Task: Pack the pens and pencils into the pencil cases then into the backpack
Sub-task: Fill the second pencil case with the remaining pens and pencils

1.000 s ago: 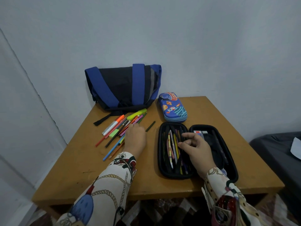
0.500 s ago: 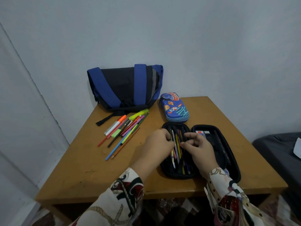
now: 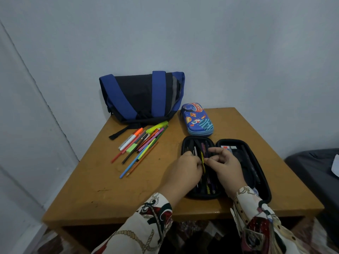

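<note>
Pencil cases number two. Nearest, by the table's (image 3: 113, 195) front edge, the black case (image 3: 256, 173) lies open, pens in its left half; both hands meet over it. The left hand (image 3: 183, 171), which a second ago rested on the loose pens (image 3: 141, 145), now curls its fingers on pens inside; the right hand (image 3: 223, 165) pinches there too. Farther back sit the shut blue case (image 3: 198, 120), then one backpack (image 3: 141, 96) at the rear edge.

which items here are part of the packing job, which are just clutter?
Job:
- black pencil case, open, both hands over it
- blue printed pencil case, closed
- loose pens and pencils
- blue-and-black backpack

Not job:
- wooden table
- grey furniture, right edge
</note>
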`<state>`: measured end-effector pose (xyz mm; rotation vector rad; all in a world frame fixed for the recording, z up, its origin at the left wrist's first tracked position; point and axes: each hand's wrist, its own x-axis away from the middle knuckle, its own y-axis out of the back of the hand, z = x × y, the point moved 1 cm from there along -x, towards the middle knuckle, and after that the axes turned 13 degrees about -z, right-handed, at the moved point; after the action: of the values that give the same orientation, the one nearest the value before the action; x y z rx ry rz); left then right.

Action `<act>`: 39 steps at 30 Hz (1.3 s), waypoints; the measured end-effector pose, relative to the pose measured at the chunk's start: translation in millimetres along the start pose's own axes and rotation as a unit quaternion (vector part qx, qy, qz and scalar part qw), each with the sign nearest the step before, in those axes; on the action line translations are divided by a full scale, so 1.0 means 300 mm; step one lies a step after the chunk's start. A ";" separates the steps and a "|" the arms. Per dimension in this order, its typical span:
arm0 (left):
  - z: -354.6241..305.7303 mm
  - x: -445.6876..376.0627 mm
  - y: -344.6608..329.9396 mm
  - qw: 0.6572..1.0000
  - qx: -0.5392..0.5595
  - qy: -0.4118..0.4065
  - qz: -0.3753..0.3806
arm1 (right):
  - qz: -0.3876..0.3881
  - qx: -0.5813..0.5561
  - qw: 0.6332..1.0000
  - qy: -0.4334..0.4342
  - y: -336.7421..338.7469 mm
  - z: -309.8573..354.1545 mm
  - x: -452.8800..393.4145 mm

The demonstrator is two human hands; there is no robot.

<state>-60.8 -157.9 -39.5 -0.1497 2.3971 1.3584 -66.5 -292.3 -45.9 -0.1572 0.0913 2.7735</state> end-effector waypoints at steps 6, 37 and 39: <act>0.068 -0.008 0.056 0.990 0.064 0.068 -0.109 | 0.004 -0.004 1.000 -0.010 0.001 0.000 0.000; 0.137 -0.091 0.171 0.981 0.003 0.191 -0.025 | 0.012 -0.005 1.000 0.000 0.001 -0.003 -0.004; 0.075 -0.088 0.174 0.975 0.086 0.203 -0.001 | 0.011 -0.003 1.000 0.000 0.001 -0.004 -0.005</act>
<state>-44.5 -113.9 2.1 -0.4181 2.8337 1.2039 -65.3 -293.2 -46.8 -0.1580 0.0851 2.7950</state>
